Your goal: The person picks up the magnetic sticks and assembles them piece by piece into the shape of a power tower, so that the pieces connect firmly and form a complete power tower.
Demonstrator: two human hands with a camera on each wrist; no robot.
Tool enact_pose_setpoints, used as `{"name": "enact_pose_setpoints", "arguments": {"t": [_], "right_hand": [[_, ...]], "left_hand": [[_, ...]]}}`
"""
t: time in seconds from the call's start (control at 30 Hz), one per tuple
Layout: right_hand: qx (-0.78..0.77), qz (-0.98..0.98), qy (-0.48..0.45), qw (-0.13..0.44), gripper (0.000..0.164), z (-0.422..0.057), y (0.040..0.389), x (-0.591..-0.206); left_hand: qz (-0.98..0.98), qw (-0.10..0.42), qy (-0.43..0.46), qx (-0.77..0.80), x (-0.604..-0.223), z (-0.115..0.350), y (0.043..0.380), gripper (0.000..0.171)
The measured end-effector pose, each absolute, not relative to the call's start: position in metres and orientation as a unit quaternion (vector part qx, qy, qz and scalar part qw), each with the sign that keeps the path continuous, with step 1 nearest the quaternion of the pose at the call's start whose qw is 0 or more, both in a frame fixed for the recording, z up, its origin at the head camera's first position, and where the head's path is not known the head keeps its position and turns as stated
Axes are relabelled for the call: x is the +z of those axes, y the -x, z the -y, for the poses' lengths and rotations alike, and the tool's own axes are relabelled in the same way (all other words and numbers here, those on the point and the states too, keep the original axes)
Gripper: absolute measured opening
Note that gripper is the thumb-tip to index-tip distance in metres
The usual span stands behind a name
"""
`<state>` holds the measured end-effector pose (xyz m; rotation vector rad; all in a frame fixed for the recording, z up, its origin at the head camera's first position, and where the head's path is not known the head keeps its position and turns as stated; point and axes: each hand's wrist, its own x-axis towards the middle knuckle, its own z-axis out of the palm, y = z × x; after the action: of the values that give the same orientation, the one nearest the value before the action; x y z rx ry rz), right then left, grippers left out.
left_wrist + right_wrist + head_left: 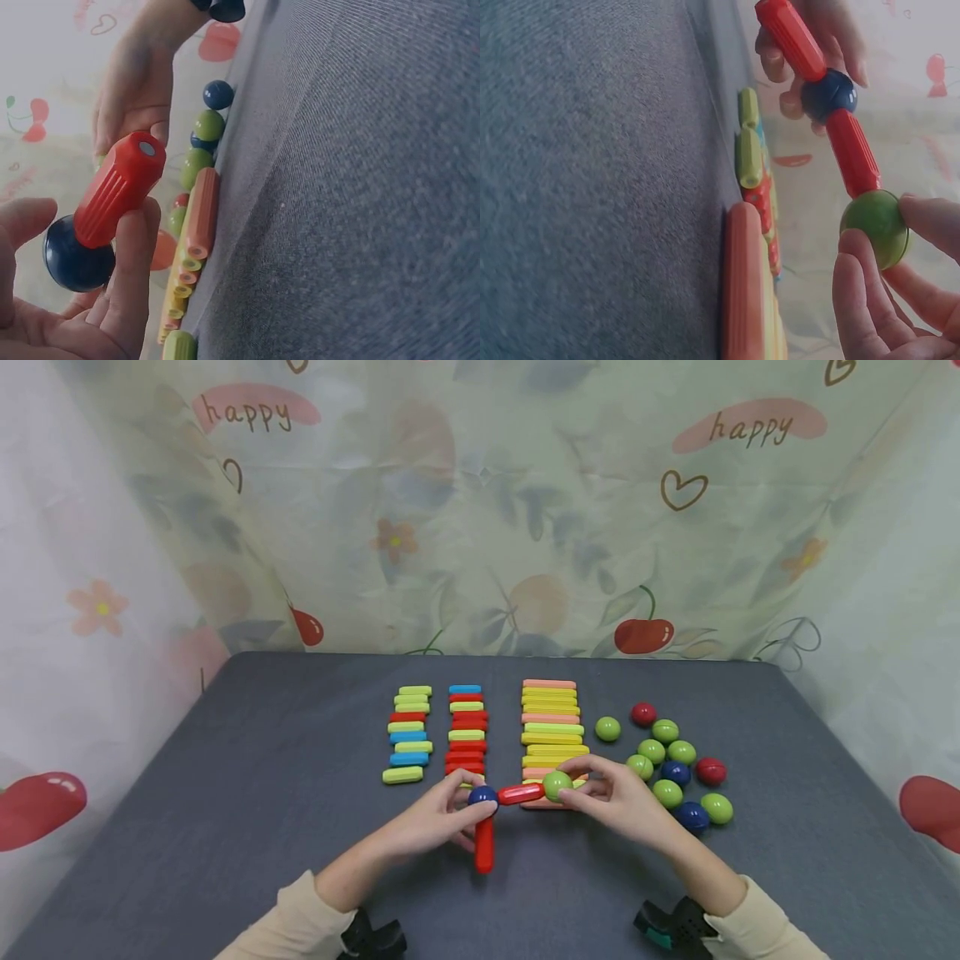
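Above the bench (225, 827), the person's left fingers (472, 815) are gripping a blue ball (482, 795) joining two red rods (484, 847), while the right fingers (592, 764) are pinching a green ball (553, 785) against one rod's tip.

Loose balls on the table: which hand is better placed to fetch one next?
Likely the right hand: the loose balls lie beside it, while the left hand, holding the blue ball, is farther away. The right would first need to release its green ball.
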<state>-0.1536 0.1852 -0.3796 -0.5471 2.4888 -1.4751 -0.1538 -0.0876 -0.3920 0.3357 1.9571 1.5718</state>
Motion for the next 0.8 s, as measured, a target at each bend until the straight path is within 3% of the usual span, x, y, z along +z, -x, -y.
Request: {"name": "enact_pose_setpoints", "arguments": {"t": [0.8], "right_hand": [[-0.529,-0.818,0.189,0.123,0.037,-0.171,0.154,-0.386]], "left_hand": [[-0.747,0.266,-0.123,0.597,-0.391,0.090,0.154,0.039]]}}
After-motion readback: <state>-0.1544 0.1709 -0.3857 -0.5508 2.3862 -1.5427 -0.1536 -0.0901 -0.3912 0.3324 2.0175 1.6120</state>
